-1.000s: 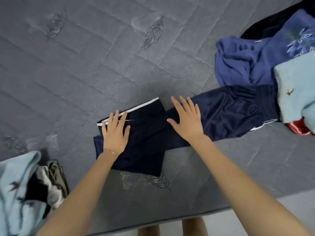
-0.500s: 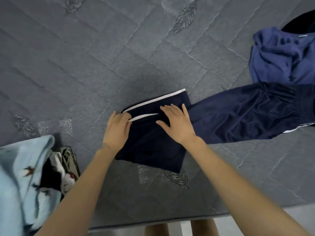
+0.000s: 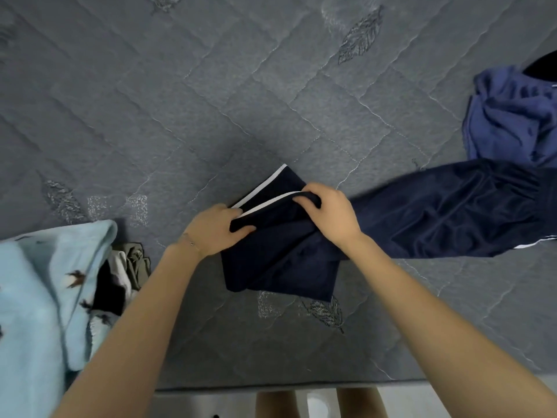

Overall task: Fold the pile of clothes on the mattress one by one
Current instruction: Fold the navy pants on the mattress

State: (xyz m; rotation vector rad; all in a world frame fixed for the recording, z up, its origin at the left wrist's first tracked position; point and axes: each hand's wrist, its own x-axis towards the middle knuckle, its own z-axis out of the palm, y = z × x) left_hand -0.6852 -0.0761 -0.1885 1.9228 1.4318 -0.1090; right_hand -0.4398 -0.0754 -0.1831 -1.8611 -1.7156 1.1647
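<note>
Head view, looking down on a grey quilted mattress (image 3: 211,101) that fills most of the frame.

1. Dark navy trousers (image 3: 437,212) lie across the mattress from the centre to the right edge. The left end is doubled over into a folded block at the centre; a white stripe (image 3: 265,187) runs along its far edge.
2. A light blue garment (image 3: 36,297) with small dark bird prints lies bunched at the lower left, well apart from the trousers.
3. A crumpled blue garment (image 3: 512,122) sits at the right edge, touching the far side of the trousers, with a black garment (image 3: 545,66) just behind it.
4. Left hand (image 3: 215,230): fingers curled, gripping the left corner of the folded block. A thin bracelet (image 3: 190,241) shows on the wrist.
5. Right hand (image 3: 331,212): fingers curled over the striped upper layer, pinching it. Both hands hold the same fold, near each other.
6. A small olive garment (image 3: 137,263) lies beside the light blue garment, with white and black cloth against it.
</note>
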